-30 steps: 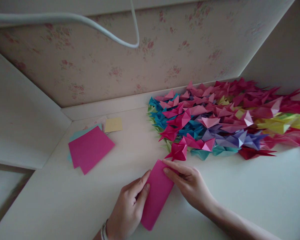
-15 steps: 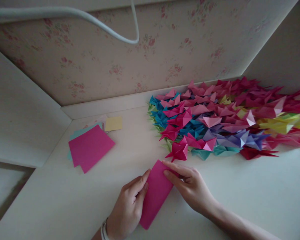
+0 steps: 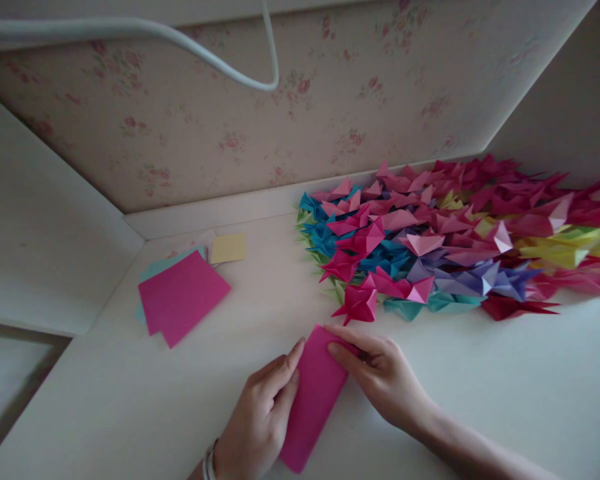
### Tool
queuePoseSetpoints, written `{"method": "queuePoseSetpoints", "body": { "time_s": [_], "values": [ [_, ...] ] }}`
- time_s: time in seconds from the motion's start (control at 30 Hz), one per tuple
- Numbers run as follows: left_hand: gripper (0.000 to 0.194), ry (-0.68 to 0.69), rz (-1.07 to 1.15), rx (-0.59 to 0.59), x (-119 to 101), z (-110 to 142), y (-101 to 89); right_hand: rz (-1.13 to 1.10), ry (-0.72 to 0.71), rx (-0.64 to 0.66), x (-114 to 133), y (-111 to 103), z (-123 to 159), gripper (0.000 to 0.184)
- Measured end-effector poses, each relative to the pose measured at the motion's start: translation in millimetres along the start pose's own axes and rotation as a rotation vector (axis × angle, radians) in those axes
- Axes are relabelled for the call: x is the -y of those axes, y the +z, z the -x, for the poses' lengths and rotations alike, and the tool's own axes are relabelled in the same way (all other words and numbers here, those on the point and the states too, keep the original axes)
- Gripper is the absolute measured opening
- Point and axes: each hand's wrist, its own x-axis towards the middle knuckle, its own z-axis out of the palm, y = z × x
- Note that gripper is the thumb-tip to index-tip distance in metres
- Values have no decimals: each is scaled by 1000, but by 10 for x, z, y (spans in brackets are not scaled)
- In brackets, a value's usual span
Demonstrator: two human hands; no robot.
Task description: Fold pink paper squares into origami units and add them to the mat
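Note:
A bright pink sheet of origami paper (image 3: 316, 400), folded into a long rectangle, is tilted between my two hands above the white table. Along its left edge, my left hand (image 3: 263, 413) pinches it with thumb and fingers. At the upper right corner, my right hand (image 3: 380, 370) grips it between thumb and index finger. Just beyond the paper's top end sits a folded pink paper crane (image 3: 357, 303), at the front of a large heap of paper cranes (image 3: 445, 233) in pink, blue, purple, yellow and green.
Loose pink paper squares (image 3: 183, 297) lie at the left over a light blue sheet (image 3: 173, 262), with a small yellow square (image 3: 229, 248) beside them. A white cable (image 3: 180, 43) hangs before the floral wall (image 3: 230, 133). A white panel (image 3: 40, 233) borders the table on the left.
The folded pink paper shifts and tilts slightly, its lower end now a little nearer the bottom of the view. Both hands keep their grip, and the heap stays as it was.

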Motion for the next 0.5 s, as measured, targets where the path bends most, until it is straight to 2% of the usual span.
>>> {"method": "queuePoseSetpoints", "body": {
  "time_s": [0.2, 0.5],
  "values": [
    [45, -9, -39, 9, -13, 0, 1, -57, 4, 29, 4, 54, 15, 29],
    [47, -7, -37, 4, -13, 18, 16, -202, 83, -181, -39, 25, -22, 28]
  ]
}}
